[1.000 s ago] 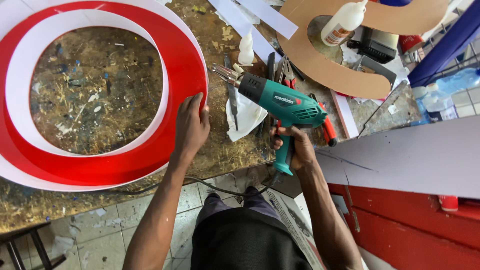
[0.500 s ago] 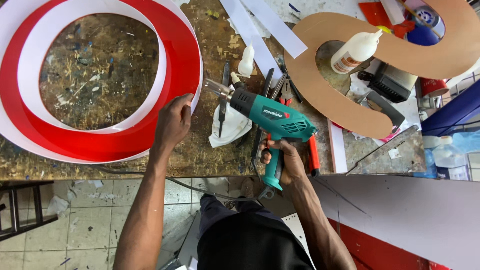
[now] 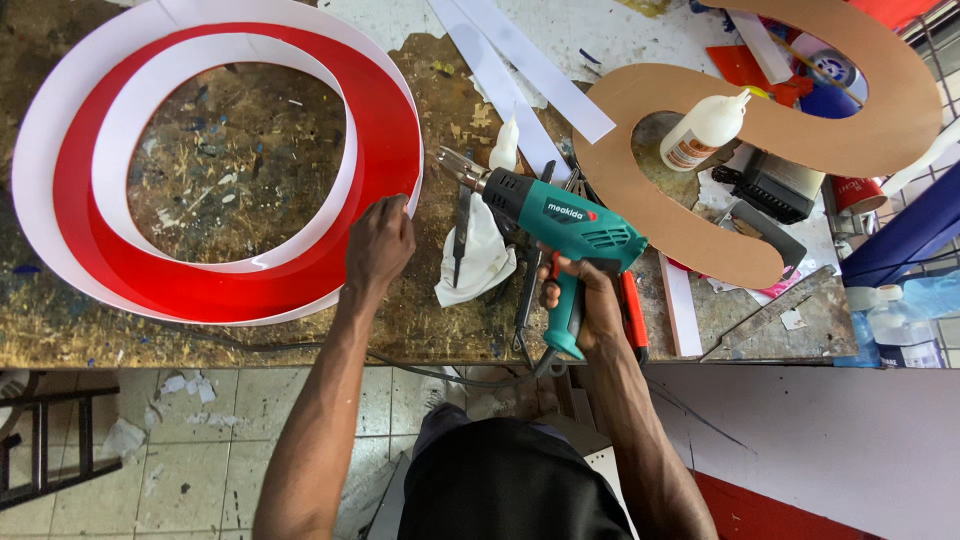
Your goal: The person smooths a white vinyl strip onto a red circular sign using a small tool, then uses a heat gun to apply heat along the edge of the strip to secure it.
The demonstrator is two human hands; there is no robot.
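Glossy red plastic ring point(image 3: 235, 275), rough bench point(image 3: 430, 320)

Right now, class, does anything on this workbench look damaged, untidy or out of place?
Yes. The bench top is badly scarred and stained inside the red ring. A crumpled white rag lies loose just below the nozzle of the heat gun held in the right hand. Paper scraps litter the floor.

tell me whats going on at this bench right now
A person stands at a worn workbench, seen from above. The right hand grips a teal heat gun by its handle, its nozzle aimed toward the outer white wall of a big red ring-shaped sign letter. The left hand rests on that wall at the ring's right side. A white rag lies under the gun, and a brown S-shaped cutout with a glue bottle sits to the right.
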